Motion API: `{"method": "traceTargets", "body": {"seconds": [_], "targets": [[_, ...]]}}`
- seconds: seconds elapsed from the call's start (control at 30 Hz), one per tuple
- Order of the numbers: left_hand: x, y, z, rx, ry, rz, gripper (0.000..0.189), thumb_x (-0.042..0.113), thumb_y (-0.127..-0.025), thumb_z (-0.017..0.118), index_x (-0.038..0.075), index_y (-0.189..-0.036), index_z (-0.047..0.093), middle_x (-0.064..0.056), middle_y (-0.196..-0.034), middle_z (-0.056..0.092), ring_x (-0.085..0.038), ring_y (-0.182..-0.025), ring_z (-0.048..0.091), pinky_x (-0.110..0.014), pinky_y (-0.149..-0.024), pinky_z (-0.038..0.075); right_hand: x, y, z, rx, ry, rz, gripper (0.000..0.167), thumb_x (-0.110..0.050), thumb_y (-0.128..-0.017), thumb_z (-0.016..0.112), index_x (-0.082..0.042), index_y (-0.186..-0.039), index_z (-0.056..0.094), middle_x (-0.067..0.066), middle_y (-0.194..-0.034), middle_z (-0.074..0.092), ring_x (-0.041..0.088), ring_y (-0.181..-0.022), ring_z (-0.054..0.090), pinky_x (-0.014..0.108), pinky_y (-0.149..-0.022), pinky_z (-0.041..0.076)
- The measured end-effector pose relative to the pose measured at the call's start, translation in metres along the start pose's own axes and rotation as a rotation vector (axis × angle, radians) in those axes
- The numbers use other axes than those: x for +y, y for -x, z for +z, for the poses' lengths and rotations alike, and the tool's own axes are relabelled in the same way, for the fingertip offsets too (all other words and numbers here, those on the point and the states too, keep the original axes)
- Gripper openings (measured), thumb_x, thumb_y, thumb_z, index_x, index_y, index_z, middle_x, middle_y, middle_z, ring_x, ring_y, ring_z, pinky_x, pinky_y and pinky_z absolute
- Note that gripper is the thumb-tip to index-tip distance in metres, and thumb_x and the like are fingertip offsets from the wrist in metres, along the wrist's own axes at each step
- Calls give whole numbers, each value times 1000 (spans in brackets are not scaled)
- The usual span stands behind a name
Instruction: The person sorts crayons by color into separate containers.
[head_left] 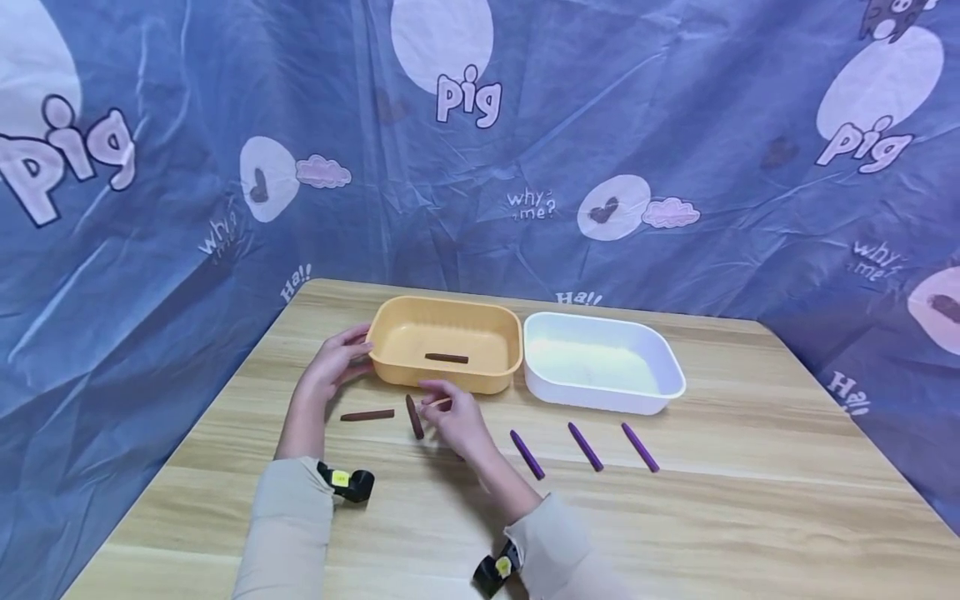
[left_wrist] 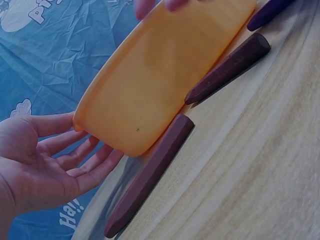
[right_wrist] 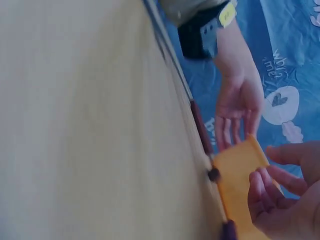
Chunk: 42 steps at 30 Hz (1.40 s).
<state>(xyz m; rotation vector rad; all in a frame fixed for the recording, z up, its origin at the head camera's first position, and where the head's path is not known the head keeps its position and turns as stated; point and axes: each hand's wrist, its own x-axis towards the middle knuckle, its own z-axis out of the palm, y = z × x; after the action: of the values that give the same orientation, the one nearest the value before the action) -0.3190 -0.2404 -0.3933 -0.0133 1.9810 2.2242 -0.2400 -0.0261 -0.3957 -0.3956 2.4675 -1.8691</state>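
Observation:
My left hand (head_left: 330,367) rests against the left end of a yellow plastic box (head_left: 442,379), its fingers stretched along the outside in the left wrist view. One brown crayon (head_left: 447,358) lies inside that box. In front of it, two more lie on the table: a brown crayon (head_left: 367,415) on the left and another brown crayon (head_left: 415,417) nearer the middle. Just right of the latter is my right hand (head_left: 456,423), its fingers loosely bent. The right wrist view shows nothing between the thumb and fingers of this hand (right_wrist: 287,192).
A white plastic box (head_left: 600,398) stands right beside the yellow one. In front of it lie a purple crayon (head_left: 527,455), a second purple crayon (head_left: 585,447) and a third purple crayon (head_left: 640,447). Blue printed cloth (head_left: 450,208) hangs behind the wooden table (head_left: 750,433).

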Motion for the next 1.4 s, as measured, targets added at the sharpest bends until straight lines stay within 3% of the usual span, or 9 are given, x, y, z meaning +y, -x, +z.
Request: {"method": "traceTargets", "body": {"seconds": [0.3, 0.6, 0.8, 1.07, 1.4], "targets": [[-2, 0, -1, -4, 12, -4, 53, -2, -94, 42, -2, -143, 22, -22, -145, 24, -38, -126, 32, -46, -97, 36, 17, 3, 17, 46, 60, 13, 35, 3, -77, 69, 5, -111, 61, 7, -83, 58, 16, -70, 59, 23, -52, 50], [-2, 1, 1, -2, 8, -5, 52, -1, -94, 42, -2, -143, 23, -22, -145, 25, -37, -126, 32, -45, -96, 36, 22, 13, 23, 130, 327, -107, 34, -1, -72, 74, 4, -104, 65, 4, -79, 58, 12, -69, 55, 21, -61, 46], [-1, 2, 1, -3, 4, -5, 52, -1, -95, 42, -2, -143, 22, -22, -145, 25, -38, -126, 32, -45, -96, 36, 24, 17, 25, 157, 468, -139, 28, -4, -69, 77, 3, -96, 69, -1, -75, 55, 11, -68, 53, 22, -60, 45], [-1, 4, 1, -5, -7, -2, 52, -1, -95, 41, -3, -143, 21, -22, -145, 24, -39, -127, 30, -44, -96, 36, 22, 18, 27, 127, 535, -154, 20, -10, -69, 79, -2, -86, 72, -6, -69, 51, 5, -64, 47, 19, -57, 42], [-3, 3, -1, -12, -15, 23, 55, 3, -92, 50, -4, -141, 25, -24, -143, 26, -35, -122, 39, -38, -89, 44, 22, 19, 25, 134, 575, -169, 18, 2, -70, 69, 1, -87, 72, -2, -69, 55, 10, -62, 53, 20, -56, 46]]}}
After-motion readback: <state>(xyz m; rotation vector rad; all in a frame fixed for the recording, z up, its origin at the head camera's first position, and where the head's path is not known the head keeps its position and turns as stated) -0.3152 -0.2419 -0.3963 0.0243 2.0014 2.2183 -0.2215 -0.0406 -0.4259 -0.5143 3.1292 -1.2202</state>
